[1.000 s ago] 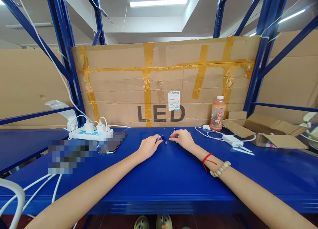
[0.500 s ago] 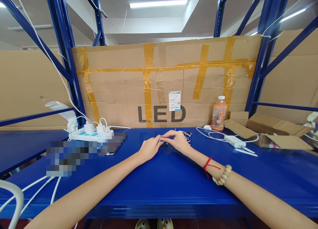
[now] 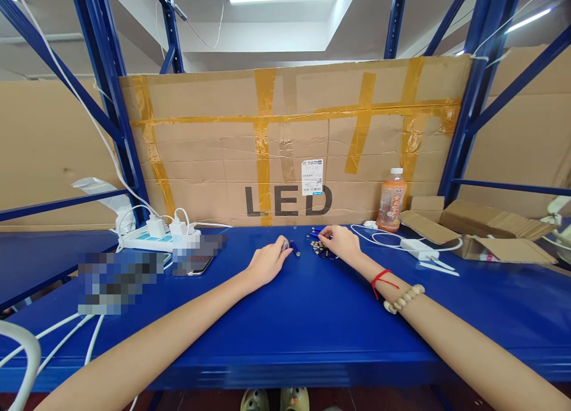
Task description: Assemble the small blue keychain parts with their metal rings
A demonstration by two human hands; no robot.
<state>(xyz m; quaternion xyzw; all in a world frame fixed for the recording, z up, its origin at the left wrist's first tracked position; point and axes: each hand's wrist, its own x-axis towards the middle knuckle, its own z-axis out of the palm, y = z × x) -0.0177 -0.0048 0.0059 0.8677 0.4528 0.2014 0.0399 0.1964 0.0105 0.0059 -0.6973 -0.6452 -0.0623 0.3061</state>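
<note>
Blue cylinder [image 3: 295, 248] lies between left hand [image 3: 266, 263] and right hand [image 3: 342, 242] — both curled, grips unclear — before "LED"-printed cardboard [image 3: 214, 173].

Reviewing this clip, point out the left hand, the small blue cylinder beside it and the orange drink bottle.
Left hand [image 3: 266, 262]: head view, on the back of the hand.
Small blue cylinder [image 3: 295, 248]: head view, on its side.
Orange drink bottle [image 3: 392, 205]: head view, on its labelled body.

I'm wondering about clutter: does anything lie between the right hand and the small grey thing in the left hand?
Yes. A short blue cylinder lies on the table beside the left hand, and part of a pile of small pieces lies by the right hand. Nothing taller shows between the hands.
</note>
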